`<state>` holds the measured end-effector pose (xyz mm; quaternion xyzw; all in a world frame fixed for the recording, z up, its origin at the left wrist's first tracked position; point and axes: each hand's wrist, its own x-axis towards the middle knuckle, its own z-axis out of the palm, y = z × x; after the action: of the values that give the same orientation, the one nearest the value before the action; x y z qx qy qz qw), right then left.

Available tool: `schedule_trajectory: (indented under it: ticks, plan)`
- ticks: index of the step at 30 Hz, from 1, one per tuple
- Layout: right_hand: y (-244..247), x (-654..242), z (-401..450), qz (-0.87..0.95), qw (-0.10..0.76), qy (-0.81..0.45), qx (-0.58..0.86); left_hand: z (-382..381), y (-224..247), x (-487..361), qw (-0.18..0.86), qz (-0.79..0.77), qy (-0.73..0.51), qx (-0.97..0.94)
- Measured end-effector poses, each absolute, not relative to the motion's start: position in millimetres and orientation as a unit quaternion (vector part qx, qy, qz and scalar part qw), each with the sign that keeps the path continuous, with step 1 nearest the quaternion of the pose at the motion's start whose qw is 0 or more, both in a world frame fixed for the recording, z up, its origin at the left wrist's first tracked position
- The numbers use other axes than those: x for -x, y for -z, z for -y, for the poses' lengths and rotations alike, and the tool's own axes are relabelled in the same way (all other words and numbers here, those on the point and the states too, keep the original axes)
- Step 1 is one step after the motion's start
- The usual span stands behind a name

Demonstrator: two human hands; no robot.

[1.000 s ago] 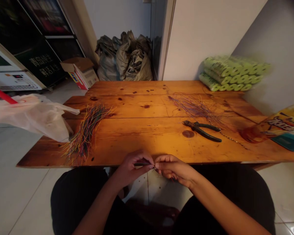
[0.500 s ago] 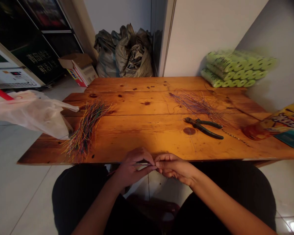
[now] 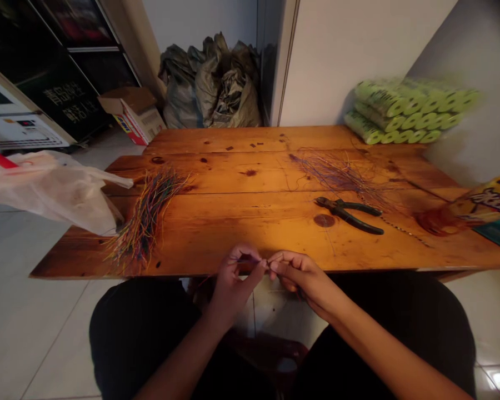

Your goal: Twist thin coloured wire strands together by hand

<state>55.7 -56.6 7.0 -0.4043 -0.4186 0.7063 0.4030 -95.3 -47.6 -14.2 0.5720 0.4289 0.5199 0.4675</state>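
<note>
Just past the table's front edge, my left hand (image 3: 235,280) and my right hand (image 3: 302,273) meet fingertip to fingertip. Both pinch a thin wire (image 3: 248,260), most of which is hidden by the fingers. A fine reddish end trails out below my left hand. Left of the hands lies a thick bundle of coloured wires (image 3: 145,219). To the right, cutting pliers (image 3: 337,208) with dark handles rest with their jaws toward the left. Beyond them spreads a loose tangle of thin wires (image 3: 331,172), and a twisted strand (image 3: 404,230) lies beside the handles.
The wooden table (image 3: 216,216) carries a white plastic bag (image 3: 62,189) at left and a bottle with a yellow label (image 3: 475,205) at right. Green rolls (image 3: 404,114) are stacked at the back right. Grey sacks (image 3: 212,83) and a cardboard box (image 3: 133,114) stand behind.
Both hands have risen slightly toward the table edge, still pinching together. My left hand has turned more upright, and the right fingers have curled in more.
</note>
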Motion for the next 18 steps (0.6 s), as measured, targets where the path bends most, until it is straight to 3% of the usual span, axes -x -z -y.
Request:
schedule_trajectory:
  ticks: [11,15,18]
  plan:
    - [-7.3,-57.8,56.1,0.498,0.389,-0.632,0.448,39.5,-0.9,114.2,0.203,-0.416,-0.448,-0.765]
    - [-10.8,-58.3,57.5,0.579,0.381,-0.532,0.486,40.5,-1.5,114.7,0.196,-0.431,-0.415,-0.776]
    - [-12.5,-58.5,60.1,0.638,0.371,-0.431,0.520,40.6,1.1,111.9,0.258,-0.434,-0.414,-0.758]
